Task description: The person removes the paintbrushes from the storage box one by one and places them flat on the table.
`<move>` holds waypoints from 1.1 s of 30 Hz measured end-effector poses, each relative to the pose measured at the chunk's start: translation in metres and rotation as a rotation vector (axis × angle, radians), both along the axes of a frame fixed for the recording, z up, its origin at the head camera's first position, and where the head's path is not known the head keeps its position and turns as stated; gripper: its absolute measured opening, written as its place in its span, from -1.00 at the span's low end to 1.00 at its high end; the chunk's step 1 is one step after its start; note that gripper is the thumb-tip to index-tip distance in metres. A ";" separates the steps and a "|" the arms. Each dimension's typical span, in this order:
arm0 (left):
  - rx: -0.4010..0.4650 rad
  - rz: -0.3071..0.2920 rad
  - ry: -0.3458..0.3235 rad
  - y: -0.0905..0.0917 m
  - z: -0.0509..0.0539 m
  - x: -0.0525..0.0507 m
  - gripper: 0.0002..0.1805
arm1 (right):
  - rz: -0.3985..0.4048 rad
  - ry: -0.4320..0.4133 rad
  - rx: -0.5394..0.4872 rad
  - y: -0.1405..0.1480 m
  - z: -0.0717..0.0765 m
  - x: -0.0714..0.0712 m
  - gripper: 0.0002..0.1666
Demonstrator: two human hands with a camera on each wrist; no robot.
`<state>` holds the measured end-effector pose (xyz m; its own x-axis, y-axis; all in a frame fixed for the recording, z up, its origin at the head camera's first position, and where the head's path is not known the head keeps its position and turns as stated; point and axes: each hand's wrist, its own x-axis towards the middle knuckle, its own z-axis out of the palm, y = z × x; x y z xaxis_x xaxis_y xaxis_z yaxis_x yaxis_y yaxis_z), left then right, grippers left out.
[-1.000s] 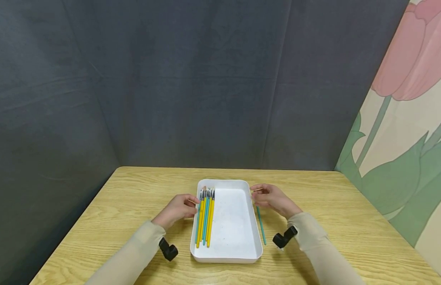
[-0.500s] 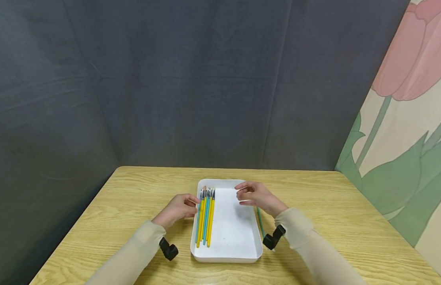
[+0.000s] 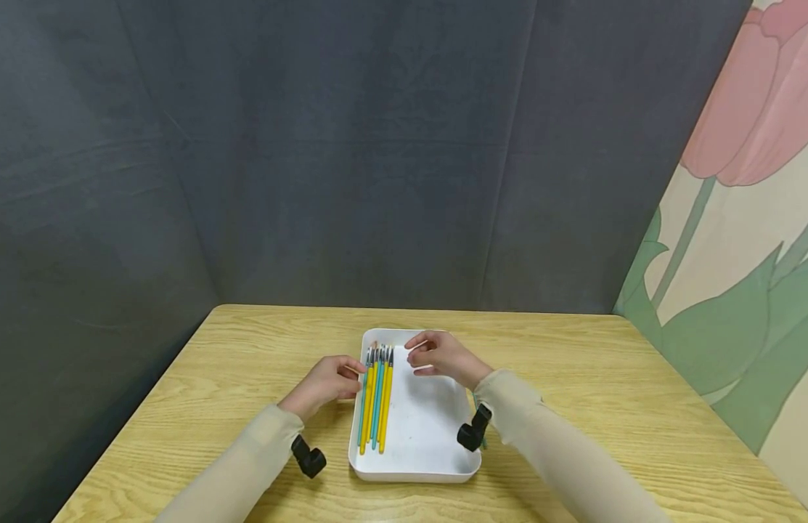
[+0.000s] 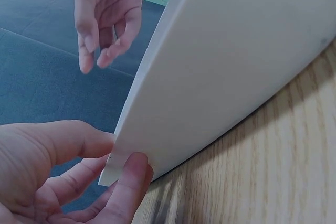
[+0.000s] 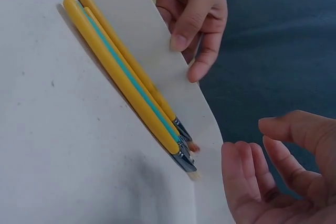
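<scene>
A shallow white tray [image 3: 413, 477] lies lengthwise before me on the table. Several paintbrushes [image 3: 387, 407] with yellow and teal handles lie side by side along its left wall, bristles pointing away from me. My left hand [image 3: 328, 379] pinches the tray's left rim; in the left wrist view, the fingers sit on both sides of the white wall [image 4: 210, 66]. Over the far part of the tray hovers my right hand [image 3: 443, 357], fingers loosely bent and holding nothing. Right of the tray, a teal stick [image 3: 485, 441] lies on the table, mostly hidden behind the right wrist's camera.
The wooden table [image 3: 247, 363] ends at a dark grey curtain [image 3: 351, 160] at the back and left. On the right stands a wall with painted tulips [image 3: 737, 290]. Black cameras [image 3: 308, 459] are strapped to both wrists.
My right hand has moved left from beside the tray's right edge to above its inside, toward the brushes. The left hand, the tray and the brushes have stayed put.
</scene>
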<state>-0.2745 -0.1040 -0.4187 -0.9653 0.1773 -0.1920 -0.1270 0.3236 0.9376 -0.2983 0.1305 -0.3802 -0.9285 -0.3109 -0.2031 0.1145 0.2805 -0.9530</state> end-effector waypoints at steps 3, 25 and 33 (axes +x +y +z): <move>-0.005 -0.005 0.005 0.000 0.000 0.000 -0.68 | 0.004 -0.009 0.025 -0.008 -0.002 -0.003 -0.61; -0.005 -0.021 0.019 -0.003 -0.001 -0.001 -0.68 | -0.020 -0.034 0.192 -0.043 -0.028 -0.014 -0.81; -0.018 -0.012 0.017 -0.001 0.000 0.000 -0.66 | -0.057 -0.061 0.229 -0.046 -0.035 -0.013 -0.73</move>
<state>-0.2740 -0.1048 -0.4184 -0.9661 0.1859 -0.1792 -0.1073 0.3420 0.9335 -0.3114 0.0842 -0.4149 -0.9268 -0.1979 -0.3191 0.1921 0.4803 -0.8558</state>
